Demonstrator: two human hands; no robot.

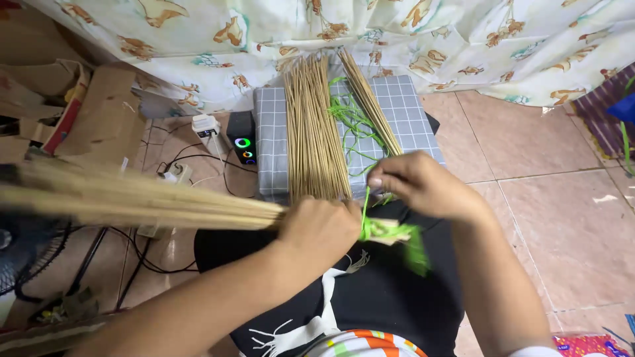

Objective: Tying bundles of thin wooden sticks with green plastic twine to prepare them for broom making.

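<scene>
Fingers point(380, 177) on bundle point(145, 198) (lengthwise leftward)

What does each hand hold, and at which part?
Left hand grips the bundle of thin tan sticks near its tied end; right hand pinches the green plastic strip.

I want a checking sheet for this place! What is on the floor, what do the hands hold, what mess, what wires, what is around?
Surface: tan tiled floor; a grey checked cushion lies on it.
Job's things: bundle of thin sticks with green string wound round its end; two more stick piles and loose green strands on the cushion.
Clutter: cardboard pieces at the left; a fan lower left.
Hands: left hand grips the bundle; right hand pinches the string.
Cables: black wires run to a white plug strip beside a small lit speaker.
Surroundings: patterned curtain behind.
</scene>
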